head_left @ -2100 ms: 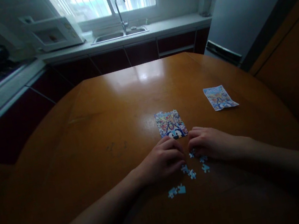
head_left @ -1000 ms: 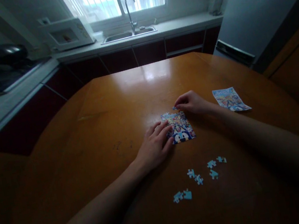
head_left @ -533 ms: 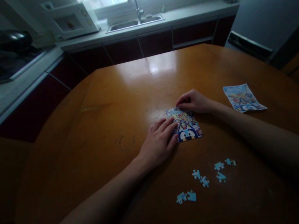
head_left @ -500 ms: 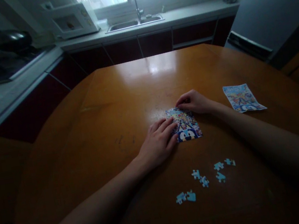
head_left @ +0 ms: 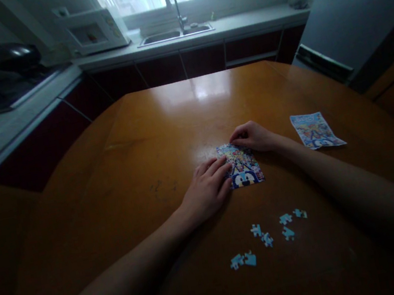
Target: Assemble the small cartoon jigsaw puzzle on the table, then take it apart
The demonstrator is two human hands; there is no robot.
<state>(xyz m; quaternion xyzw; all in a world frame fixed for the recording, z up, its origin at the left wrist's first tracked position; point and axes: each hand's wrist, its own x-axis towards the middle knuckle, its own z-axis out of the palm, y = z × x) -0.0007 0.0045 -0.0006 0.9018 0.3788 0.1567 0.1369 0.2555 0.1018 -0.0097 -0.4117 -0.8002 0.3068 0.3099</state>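
A partly assembled jigsaw puzzle (head_left: 243, 169), with a blue cartoon dog face at its near edge, lies flat on the wooden table. Across its left edge rests my left hand (head_left: 209, 186), fingers spread and flat. My right hand (head_left: 250, 136) is at the puzzle's far edge, thumb and fingers closed in a pinch over a puzzle piece there; the fingers mostly hide the piece. Nearer to me lie several loose light-blue pieces, among them a pair of pieces (head_left: 243, 260) at the left and a single piece (head_left: 300, 213) at the far right.
A creased picture sheet (head_left: 316, 130) with the same design lies to the right on the table (head_left: 135, 143). Beyond the table are a counter with a sink (head_left: 177, 34), a microwave (head_left: 96, 31), and a wok (head_left: 9, 56) on the stove. A fridge (head_left: 359, 7) stands at the right.
The whole view has shifted slightly. My left hand stays on the puzzle's left edge, and my right hand remains pinched at its far edge with hardly any movement.
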